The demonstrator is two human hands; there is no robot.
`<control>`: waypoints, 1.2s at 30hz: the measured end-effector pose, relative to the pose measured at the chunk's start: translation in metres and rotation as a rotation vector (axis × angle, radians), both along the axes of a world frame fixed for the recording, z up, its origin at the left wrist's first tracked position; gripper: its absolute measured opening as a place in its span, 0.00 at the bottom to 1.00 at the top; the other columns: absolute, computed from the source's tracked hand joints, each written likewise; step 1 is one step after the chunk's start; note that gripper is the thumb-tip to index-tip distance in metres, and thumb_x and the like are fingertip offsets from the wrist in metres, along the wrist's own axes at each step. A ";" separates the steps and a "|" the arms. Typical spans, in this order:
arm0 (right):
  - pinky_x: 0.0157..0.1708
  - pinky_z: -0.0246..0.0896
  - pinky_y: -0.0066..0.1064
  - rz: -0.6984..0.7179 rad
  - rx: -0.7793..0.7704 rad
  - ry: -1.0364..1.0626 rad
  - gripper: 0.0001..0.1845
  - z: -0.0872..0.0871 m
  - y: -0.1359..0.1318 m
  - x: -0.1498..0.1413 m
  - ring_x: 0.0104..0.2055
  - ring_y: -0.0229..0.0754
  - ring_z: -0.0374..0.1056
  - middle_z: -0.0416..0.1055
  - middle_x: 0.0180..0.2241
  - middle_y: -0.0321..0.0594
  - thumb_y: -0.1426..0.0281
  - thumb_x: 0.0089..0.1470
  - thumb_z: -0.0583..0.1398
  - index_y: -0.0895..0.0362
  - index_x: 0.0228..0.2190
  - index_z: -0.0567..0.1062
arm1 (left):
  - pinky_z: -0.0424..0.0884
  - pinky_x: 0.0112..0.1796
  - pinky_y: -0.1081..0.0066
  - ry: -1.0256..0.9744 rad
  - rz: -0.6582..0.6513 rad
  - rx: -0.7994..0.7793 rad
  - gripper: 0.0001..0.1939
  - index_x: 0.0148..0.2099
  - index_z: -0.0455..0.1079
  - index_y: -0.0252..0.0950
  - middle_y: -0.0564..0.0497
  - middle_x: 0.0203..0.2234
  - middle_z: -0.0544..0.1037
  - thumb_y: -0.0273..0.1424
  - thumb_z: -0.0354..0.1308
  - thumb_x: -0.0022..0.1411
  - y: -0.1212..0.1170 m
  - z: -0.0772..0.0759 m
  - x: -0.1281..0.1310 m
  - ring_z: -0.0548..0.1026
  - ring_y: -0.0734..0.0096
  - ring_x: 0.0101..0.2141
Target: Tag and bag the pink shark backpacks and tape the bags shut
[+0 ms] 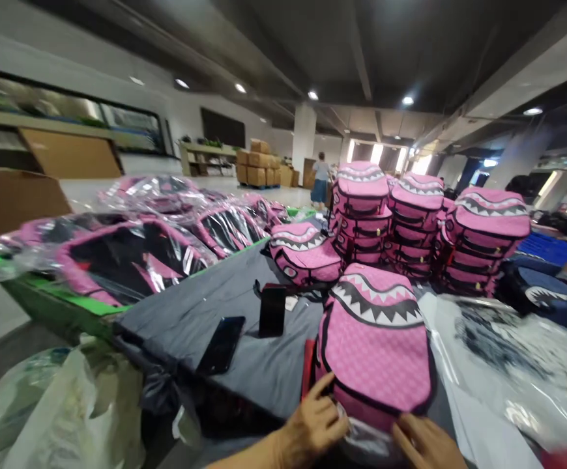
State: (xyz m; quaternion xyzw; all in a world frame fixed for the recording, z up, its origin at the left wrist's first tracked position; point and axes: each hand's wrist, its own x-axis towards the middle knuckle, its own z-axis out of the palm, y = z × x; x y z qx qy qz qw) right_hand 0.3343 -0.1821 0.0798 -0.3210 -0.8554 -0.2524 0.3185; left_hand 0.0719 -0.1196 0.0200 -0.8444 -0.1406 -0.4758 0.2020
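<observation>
A pink backpack point(376, 345) with a black-and-white shark-tooth band lies at the table's near edge, its patterned front facing up. At its lower left corner is my left hand point(313, 420), fingers apart and the index finger stretched along the side. My right hand point(425, 443) has its fingers closed at the lower right edge of the backpack; the fingertips are partly hidden. Crumpled clear plastic point(369, 440) shows between my hands, under the bag's bottom. Something red point(307, 368) sticks out beneath the left side.
Two dark phones, one flat point(222, 345) and one farther back point(272, 311), lie on the grey cloth point(171, 319). Pink backpacks stand stacked point(362, 208) behind. Plastic-wrapped bags point(131, 254) fill the left; clear plastic bags point(523, 365) lie right. A person point(320, 179) stands far off.
</observation>
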 end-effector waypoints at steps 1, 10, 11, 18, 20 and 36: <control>0.29 0.68 0.29 -0.009 -0.004 -0.043 0.21 0.007 -0.004 -0.002 0.28 0.41 0.72 0.78 0.32 0.39 0.80 0.56 0.52 0.51 0.45 0.75 | 0.64 0.61 0.48 -0.027 -0.021 -0.039 0.11 0.36 0.71 0.35 0.58 0.20 0.71 0.19 0.49 0.67 -0.007 0.005 -0.004 0.70 0.78 0.22; 0.27 0.55 0.28 -0.026 -0.441 -0.325 0.10 0.033 0.001 -0.010 0.30 0.37 0.68 0.75 0.34 0.38 0.76 0.68 0.52 0.57 0.41 0.73 | 0.73 0.53 0.62 0.296 -0.395 -0.241 0.13 0.39 0.70 0.35 0.45 0.43 0.82 0.19 0.46 0.70 0.008 0.036 -0.013 0.77 0.70 0.43; 0.26 0.53 0.28 -0.046 -0.505 -0.344 0.08 0.035 0.002 -0.009 0.30 0.37 0.67 0.74 0.32 0.37 0.74 0.68 0.53 0.57 0.42 0.73 | 0.72 0.51 0.64 0.332 -0.382 -0.254 0.13 0.39 0.70 0.35 0.46 0.42 0.82 0.20 0.45 0.70 0.011 0.037 -0.013 0.77 0.72 0.40; 0.24 0.46 0.28 -0.135 -0.729 -0.359 0.05 0.054 -0.001 0.008 0.30 0.35 0.65 0.71 0.37 0.38 0.67 0.64 0.61 0.55 0.37 0.75 | 0.67 0.39 0.68 0.354 -0.215 -0.259 0.11 0.43 0.71 0.36 0.53 0.26 0.76 0.30 0.48 0.74 0.021 0.038 -0.015 0.72 0.71 0.29; 0.25 0.49 0.27 -0.096 -0.785 -0.274 0.04 0.054 -0.003 0.016 0.33 0.35 0.67 0.72 0.40 0.38 0.67 0.63 0.62 0.55 0.35 0.75 | 0.67 0.39 0.68 0.345 -0.290 -0.291 0.11 0.38 0.70 0.37 0.51 0.29 0.77 0.29 0.49 0.73 0.025 0.041 -0.017 0.73 0.70 0.32; 0.24 0.42 0.29 -0.175 -0.388 -0.289 0.11 0.009 -0.023 0.019 0.24 0.33 0.57 0.68 0.34 0.34 0.76 0.67 0.51 0.54 0.37 0.72 | 0.76 0.46 0.66 0.365 -0.603 0.128 0.08 0.37 0.73 0.37 0.50 0.30 0.81 0.20 0.56 0.63 0.033 0.041 -0.037 0.80 0.70 0.35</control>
